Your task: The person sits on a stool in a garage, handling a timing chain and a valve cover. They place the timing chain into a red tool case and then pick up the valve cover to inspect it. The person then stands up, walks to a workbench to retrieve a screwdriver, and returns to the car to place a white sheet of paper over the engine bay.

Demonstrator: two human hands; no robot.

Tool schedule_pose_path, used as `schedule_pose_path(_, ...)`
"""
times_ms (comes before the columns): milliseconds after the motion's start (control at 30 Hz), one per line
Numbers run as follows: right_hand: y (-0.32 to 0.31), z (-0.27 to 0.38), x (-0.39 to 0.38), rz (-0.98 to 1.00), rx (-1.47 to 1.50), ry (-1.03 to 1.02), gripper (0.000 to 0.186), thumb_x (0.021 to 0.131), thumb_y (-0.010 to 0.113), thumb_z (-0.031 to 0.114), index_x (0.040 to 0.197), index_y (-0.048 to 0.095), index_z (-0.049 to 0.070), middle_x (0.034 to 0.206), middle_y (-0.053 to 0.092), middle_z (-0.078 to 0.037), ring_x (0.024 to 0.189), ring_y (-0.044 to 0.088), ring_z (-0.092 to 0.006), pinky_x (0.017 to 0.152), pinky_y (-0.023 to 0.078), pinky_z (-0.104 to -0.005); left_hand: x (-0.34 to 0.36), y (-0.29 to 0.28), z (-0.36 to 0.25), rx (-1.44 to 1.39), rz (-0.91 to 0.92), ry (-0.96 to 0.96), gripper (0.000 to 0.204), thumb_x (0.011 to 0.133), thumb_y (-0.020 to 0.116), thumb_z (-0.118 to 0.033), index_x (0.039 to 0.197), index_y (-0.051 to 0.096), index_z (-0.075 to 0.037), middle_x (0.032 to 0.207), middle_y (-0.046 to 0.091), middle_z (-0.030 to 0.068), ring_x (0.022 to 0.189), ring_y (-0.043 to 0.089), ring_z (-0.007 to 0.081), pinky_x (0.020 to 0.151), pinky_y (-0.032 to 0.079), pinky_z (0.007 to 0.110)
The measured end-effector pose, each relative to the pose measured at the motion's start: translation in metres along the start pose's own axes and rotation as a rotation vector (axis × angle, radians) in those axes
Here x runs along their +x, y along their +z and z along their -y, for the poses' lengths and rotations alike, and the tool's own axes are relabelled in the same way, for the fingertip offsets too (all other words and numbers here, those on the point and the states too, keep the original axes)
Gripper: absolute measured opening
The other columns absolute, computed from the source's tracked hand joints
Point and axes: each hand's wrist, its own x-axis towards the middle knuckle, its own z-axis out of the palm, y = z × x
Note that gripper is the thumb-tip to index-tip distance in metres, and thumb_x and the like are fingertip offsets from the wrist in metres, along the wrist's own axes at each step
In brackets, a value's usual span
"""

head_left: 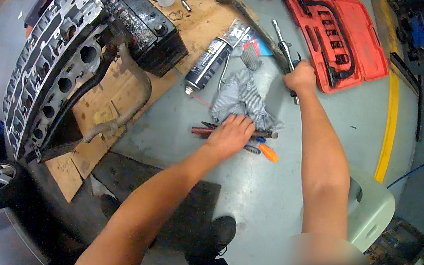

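My right hand point(301, 77) is closed round a long metal tool point(287, 52) that looks like a ratchet wrench, beside the open red case. Its lower end shows below my fist. Near the middle of the floor, my left hand point(231, 134) lies with bent fingers over a small bundle of hand tools point(202, 131), whose dark red and steel ends stick out on both sides. What sits under the palm is hidden. Beside it is an orange-handled tool point(268, 153). A crumpled striped rag point(246, 100) touches my left fingertips.
A spray can point(210, 64) lies left of the rag. Further left are a black battery point(147, 30), a cylinder head point(50, 70) and a curved pipe point(142, 92) on cardboard point(202, 11). The open red case point(372, 44) holds black tool parts. A pale green stool point(380, 210) stands at right.
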Motion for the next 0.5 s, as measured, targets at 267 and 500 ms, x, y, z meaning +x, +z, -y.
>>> schedule_pose_path(267,0.020,-0.041,-0.059,0.255,0.229,0.183,0.054,0.058,0.084,0.026,0.100,0.070,-0.005,0.103,0.072,-0.027,0.098,0.072,-0.0370,0.085,0.057,-0.0420,-0.008,0.009,0.011,-0.017,0.222,-0.113,0.031,0.087,0.056,-0.008,0.116,0.055,0.002,0.104,0.066,0.0181,0.097,0.066,0.0351,0.082,0.055,0.045)
schedule_pose_path(500,0.007,-0.124,-0.200,0.380,0.517,0.301,0.040,0.060,0.084,0.011,0.092,0.067,-0.002,0.083,0.070,-0.013,0.075,0.067,-0.0218,0.071,0.056,-0.0384,-0.072,-0.030,-0.031,-0.394,0.589,-0.148,0.043,0.077,0.067,-0.001,0.116,0.049,0.006,0.101,0.067,0.0247,0.096,0.068,0.0382,0.082,0.056,0.047)
